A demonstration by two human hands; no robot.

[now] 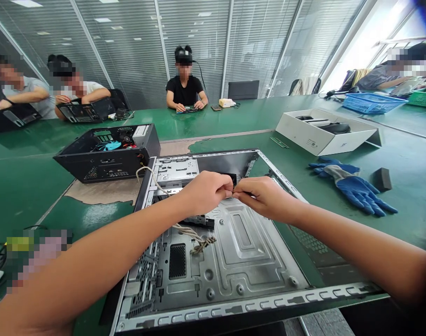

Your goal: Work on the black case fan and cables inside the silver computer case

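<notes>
An open metal computer case point(244, 233) lies flat in front of me, its bare inner panel facing up. Over its far half, my left hand point(213, 190) and my right hand point(265, 198) meet fingertip to fingertip. Both hands are closed in a pinch; whatever sits between the fingers is too small and hidden to name. A dark part shows just behind the fingers. Below my left forearm, a bundle of beige cables point(199, 238) rests knotted on the panel. A silver drive cage point(176, 170) fills the case's far left corner.
A black computer case point(125, 161) with parts inside stands far left. At right are an open white box point(303, 140), blue work gloves point(356, 186) and a dark grey block point(381, 179). Several people sit around the green table point(230, 123). A blue basket point(372, 102) stands far right.
</notes>
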